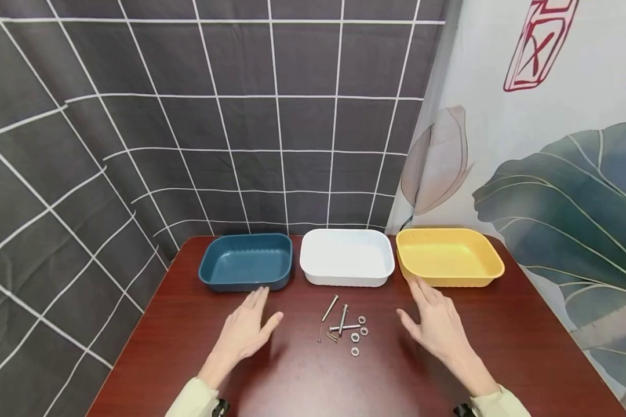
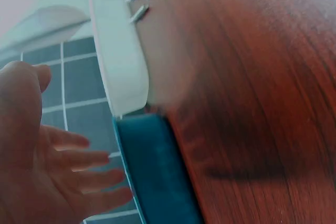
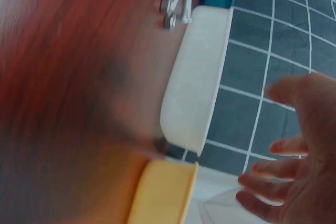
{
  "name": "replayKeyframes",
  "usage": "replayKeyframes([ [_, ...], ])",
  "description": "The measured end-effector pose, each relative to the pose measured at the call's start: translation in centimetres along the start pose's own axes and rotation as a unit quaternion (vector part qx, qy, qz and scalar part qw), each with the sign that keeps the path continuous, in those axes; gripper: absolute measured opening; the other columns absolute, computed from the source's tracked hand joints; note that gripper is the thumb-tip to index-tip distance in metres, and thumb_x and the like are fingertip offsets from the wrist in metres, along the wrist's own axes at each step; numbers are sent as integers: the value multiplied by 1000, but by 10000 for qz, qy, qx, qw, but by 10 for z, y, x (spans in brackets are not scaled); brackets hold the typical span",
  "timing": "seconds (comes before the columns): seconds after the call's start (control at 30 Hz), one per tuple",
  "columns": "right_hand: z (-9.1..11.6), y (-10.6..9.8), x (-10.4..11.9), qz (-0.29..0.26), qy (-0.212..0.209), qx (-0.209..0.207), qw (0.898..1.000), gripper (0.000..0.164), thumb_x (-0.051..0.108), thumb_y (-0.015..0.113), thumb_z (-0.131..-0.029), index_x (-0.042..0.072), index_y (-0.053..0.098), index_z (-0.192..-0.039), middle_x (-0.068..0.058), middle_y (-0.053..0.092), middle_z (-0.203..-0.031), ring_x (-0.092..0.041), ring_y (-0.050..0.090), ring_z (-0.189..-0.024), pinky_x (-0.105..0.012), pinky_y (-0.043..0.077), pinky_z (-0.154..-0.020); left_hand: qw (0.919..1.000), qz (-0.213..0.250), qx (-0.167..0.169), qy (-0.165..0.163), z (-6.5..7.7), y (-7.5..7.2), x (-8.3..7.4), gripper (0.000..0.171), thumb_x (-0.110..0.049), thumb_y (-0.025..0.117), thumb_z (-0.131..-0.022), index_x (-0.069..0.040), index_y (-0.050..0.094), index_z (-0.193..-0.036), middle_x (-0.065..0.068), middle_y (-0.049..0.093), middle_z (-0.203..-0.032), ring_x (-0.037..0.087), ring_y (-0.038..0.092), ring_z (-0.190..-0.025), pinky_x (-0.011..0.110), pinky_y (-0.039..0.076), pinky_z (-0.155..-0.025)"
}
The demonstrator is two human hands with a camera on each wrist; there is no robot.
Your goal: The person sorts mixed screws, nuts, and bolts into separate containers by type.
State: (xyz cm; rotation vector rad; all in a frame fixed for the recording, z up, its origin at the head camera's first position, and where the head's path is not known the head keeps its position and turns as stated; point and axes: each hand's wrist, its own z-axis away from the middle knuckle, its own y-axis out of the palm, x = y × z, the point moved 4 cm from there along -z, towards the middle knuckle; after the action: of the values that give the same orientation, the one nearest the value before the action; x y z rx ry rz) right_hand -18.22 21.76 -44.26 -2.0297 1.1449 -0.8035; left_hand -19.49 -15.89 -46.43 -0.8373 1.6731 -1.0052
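Observation:
My left hand [image 1: 247, 327] hovers over the table with its fingers extended and thumb spread, holding nothing. Its fingertips are just in front of the blue tray [image 1: 246, 286]. On the other side, my right hand [image 1: 439, 324] is likewise empty, fingers loosely extended. Its fingertips overlap the near side of the yellow tray [image 1: 451, 281]; I cannot tell whether they touch. Between the hands lie several silvery bolts [image 1: 330, 308], two of them crossed, several hex nuts [image 1: 355, 337] to their right, and a few small thin screws [image 1: 331, 336].
A white tray [image 1: 346, 278] stands between the blue and yellow ones, in a row along the back of the reddish-brown table [image 1: 313, 388]. Behind it hangs a dark cloth [image 1: 308, 121] with white grid lines. A leaf-patterned curtain [image 1: 563, 191] hangs at the right.

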Motion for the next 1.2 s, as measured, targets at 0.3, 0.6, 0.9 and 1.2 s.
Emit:
replayKeyframes([
  [0.3, 8, 16, 36, -1764, 473, -716, 9806, 23, -9, 81, -72, 2, 73, -91, -1, 70, -83, -13, 65, -71, -26, 58, -60, 9469, 2534, -1612, -1151, -4, -24, 40, 24, -10, 64, -96, 10, 68, -110, 22, 72, -94, 31, 73, -82, 41, 62, -71],
  [0.6, 9, 42, 68, -3160, 1118, -524, 9407, 26, -18, 76, -71, 3, 70, -86, 3, 68, -74, -4, 61, -64, -15, 53, -54, 7363, 5633, -2485, -2808, 4, -32, 88, 28, 1, 48, -102, 20, 49, -122, 9, 70, -83, 13, 72, -70, 33, 62, -66],
  [0.9, 12, 57, 82, -3240, 1136, -373, 9385, 25, -17, 76, -70, 0, 69, -88, 3, 67, -75, -6, 62, -65, -18, 55, -54, 6892, 5766, -2754, -3415, 8, -29, 116, 23, -5, 50, -103, 8, 48, -123, 0, 66, -78, 13, 72, -74, 33, 62, -69],
  [1.2, 17, 65, 86, -3031, 1123, -333, 9457, 25, -15, 77, -70, 3, 70, -87, 6, 67, -76, -3, 61, -66, -27, 56, -53, 6740, 5498, -2985, -3929, -9, -33, 141, 16, -13, 57, -101, -7, 53, -116, -5, 62, -79, 6, 68, -70, 31, 62, -64],
])
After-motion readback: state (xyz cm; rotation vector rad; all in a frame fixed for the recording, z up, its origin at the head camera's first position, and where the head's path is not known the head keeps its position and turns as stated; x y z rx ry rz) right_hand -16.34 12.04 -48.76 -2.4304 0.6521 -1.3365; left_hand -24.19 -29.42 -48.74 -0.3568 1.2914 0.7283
